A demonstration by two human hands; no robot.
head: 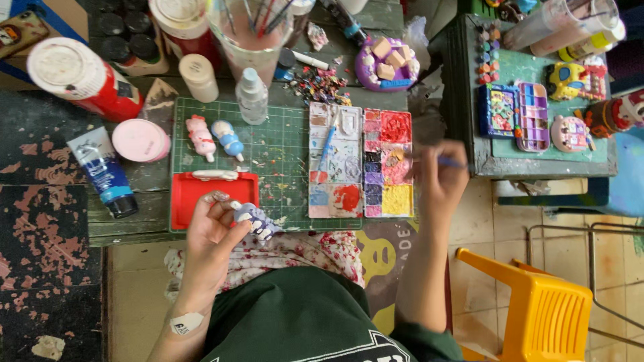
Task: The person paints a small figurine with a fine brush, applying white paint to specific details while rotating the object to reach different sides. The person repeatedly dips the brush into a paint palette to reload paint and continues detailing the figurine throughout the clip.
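Observation:
My left hand (211, 231) holds a small lilac and white clay figure (252, 218) above the front edge of the green cutting mat (282, 144). My right hand (439, 177) grips a thin paintbrush (448, 161) with a blue handle, its tip over the paint palette (388, 163) filled with red, purple, pink and yellow paint. A second white palette (335, 161) with a blue brush lying on it sits just left of that one. Two painted figures, one pink (200, 137) and one blue (229, 139), lie on the mat.
A red tray (194, 191) lies by my left hand. Red paint jars (84, 77), a blue paint tube (104, 171), a pink lid (139, 139), a clear bottle (252, 97) and a brush cup (249, 33) crowd the table. A side table (537, 100) and yellow chair (537, 302) stand right.

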